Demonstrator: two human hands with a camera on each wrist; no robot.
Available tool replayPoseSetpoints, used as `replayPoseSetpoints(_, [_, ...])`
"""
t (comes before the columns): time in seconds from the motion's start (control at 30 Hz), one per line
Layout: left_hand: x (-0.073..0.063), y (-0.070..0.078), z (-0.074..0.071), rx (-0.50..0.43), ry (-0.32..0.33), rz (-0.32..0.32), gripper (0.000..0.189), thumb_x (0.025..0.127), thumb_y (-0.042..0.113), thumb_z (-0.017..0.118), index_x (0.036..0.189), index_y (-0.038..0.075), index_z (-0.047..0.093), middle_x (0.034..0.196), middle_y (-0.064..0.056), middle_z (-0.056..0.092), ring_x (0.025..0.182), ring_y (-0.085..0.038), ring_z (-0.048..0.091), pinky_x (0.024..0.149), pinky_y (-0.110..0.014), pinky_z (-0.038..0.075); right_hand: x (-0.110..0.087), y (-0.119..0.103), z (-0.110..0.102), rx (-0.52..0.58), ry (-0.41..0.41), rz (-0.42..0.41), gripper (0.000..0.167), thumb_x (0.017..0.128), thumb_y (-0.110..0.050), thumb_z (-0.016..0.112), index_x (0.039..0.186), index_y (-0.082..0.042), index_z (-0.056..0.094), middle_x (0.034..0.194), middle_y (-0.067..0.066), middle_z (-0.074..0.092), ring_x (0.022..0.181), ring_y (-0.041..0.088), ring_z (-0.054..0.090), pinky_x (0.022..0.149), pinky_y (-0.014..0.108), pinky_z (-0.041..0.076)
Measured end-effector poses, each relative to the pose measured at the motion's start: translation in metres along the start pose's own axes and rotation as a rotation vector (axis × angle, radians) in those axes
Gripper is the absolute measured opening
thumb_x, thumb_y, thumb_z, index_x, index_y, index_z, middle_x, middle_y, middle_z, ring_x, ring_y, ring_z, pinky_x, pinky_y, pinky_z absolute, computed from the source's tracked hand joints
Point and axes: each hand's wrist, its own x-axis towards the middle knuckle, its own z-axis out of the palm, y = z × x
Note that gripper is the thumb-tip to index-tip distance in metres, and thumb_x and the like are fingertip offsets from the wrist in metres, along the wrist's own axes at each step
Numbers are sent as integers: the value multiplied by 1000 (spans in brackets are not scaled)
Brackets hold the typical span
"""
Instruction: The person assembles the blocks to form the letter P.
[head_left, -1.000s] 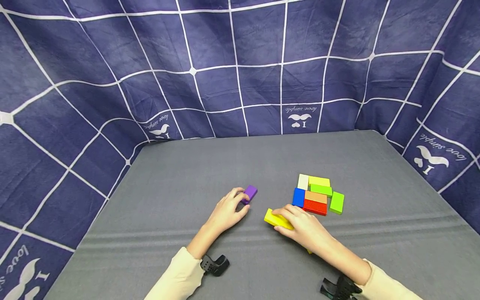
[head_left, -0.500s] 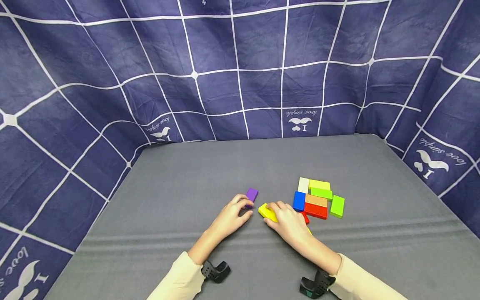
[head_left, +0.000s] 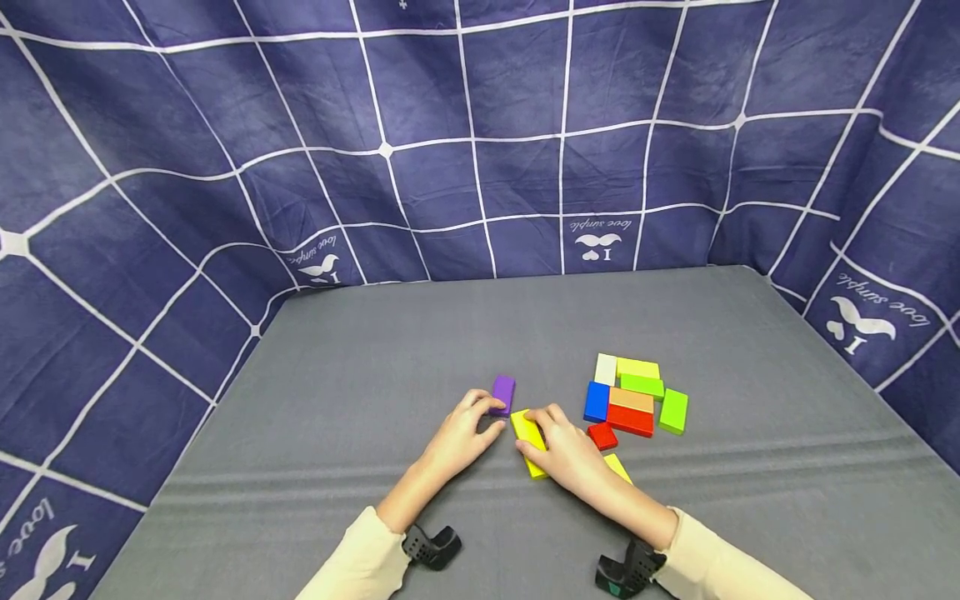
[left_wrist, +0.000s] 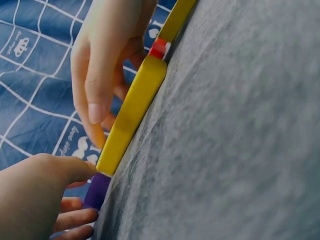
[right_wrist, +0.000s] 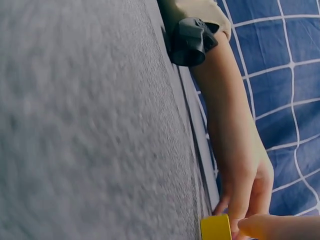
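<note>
In the head view, my left hand rests at the purple block, its fingertips on the block's near left side. The left wrist view has the purple block between thumb and fingers. My right hand holds a long yellow block, with index finger at its far end and thumb over its right side. The yellow block lies on the cloth, its end meeting the purple block. Only the end of the yellow block shows in the right wrist view. The right fingers partly hide it.
Right of my right hand lie a small red block and a second yellow block, partly hidden. Beyond are blue, orange, red, white and green blocks. Grey cloth covers the surface; a blue checked curtain hangs behind.
My right hand has moved left with the yellow block and turned it lengthwise, bringing its far end to the purple block. My left hand has barely moved. The small red block is now uncovered.
</note>
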Motion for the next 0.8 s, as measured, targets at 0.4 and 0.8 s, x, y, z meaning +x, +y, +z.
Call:
replayPoseSetpoints(0.4, [-10, 7, -5, -95, -257, 22, 42, 90, 32, 54, 128, 16, 50, 139, -7, 38, 122, -27, 47, 96, -47, 43, 2, 4, 3, 512, -167, 7, 35, 86, -22, 61, 116, -3, 56, 111, 14, 51, 68, 9, 60, 55, 17, 47])
replayPoseSetpoints(0.8, [-26, 8, -10, 4, -434, 65, 74, 85, 53, 52, 144, 18, 26, 154, -4, 9, 138, -27, 24, 106, -48, 33, 34, 17, 10, 422, 12, -45, 33, 88, -8, 55, 121, -5, 54, 127, 13, 47, 113, 30, 51, 94, 46, 44])
